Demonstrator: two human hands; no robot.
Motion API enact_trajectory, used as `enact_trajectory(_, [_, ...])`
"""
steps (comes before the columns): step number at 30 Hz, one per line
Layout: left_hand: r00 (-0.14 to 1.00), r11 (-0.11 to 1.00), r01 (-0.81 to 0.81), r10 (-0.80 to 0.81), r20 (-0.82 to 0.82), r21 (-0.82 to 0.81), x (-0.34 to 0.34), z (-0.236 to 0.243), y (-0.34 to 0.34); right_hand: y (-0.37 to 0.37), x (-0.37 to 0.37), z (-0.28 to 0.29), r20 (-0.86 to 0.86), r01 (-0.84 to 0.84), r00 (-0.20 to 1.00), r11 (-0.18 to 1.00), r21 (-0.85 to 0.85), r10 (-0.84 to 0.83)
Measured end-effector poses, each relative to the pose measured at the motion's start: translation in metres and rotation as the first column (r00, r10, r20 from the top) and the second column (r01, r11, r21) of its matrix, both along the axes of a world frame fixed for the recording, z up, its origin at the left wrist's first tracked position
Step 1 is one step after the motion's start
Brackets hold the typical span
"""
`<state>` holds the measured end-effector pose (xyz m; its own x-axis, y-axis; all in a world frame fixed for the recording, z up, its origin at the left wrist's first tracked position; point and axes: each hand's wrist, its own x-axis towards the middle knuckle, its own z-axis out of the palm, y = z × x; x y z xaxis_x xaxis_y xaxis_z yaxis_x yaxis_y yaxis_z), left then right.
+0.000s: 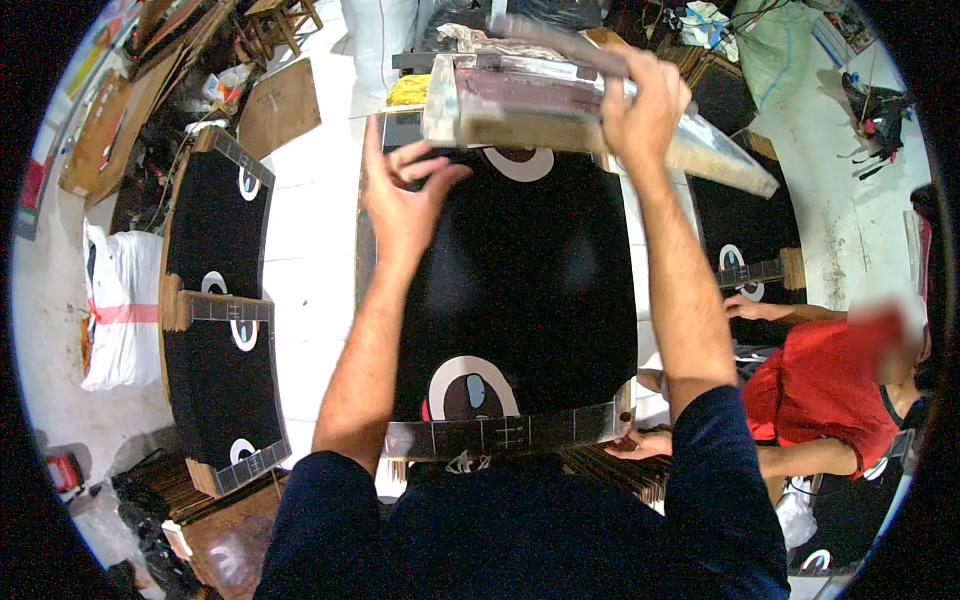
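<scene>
In front of me lies a large black sheet [530, 270] printed with white eye shapes, with a dark marked strip [500, 432] along its near edge. Beside its far left corner my left hand [402, 200] is raised, fingers apart and holding nothing. My right hand [645, 110] is closed around a long dark bar [560, 42], which is smeared by motion. Just under that hand, a shallow frame [530, 130] with pale edges and a purplish panel sits tilted across the sheet's far end. Whether my right fingers also touch the frame I cannot tell.
A person in red [825, 390] sits at the right, one hand [645, 443] at the sheet's near right corner. Stacks of similar black sheets stand left [215, 250] and right [745, 215]. A yellow bundle [408, 90] and a white sack [125, 310] are nearby.
</scene>
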<state>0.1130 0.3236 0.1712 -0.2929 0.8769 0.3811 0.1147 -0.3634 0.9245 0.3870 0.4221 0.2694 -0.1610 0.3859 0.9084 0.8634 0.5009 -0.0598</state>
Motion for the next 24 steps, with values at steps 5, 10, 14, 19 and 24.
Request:
enact_trajectory(5, [0.985, 0.939, -0.173, 0.165, -0.052, -0.296, -0.143, -0.154, -0.034, 0.033, -0.01, 0.063, -0.047, 0.025, 0.999, 1.0, -0.005, -0.025])
enact_trajectory(10, [0.911, 0.412, -0.364, -0.027, -0.41, -0.835, -0.245, -0.386, -0.279, 0.064, -0.015, 0.101, -0.024, 0.032, 0.999, 0.992, -0.125, -0.036])
enact_trajectory(14, [0.869, 0.1, -0.274, -0.401, -0.291, -0.956, -0.189, -0.446, -0.487, 0.08, -0.019, 0.115, -0.042, 0.145, 0.987, 0.975, -0.169, -0.154])
enact_trajectory(19, [0.856, 0.316, -0.487, -0.01, -0.517, -0.814, -0.12, -0.433, -0.553, 0.083, -0.024, 0.119, -0.087, 0.116, 0.986, 0.963, -0.244, -0.141])
enact_trajectory(24, [0.726, 0.18, -0.588, 0.547, -0.417, -0.788, -0.105, -0.424, -0.533, 0.083, -0.026, 0.12, -0.103, 0.142, 0.979, 0.955, -0.261, -0.174])
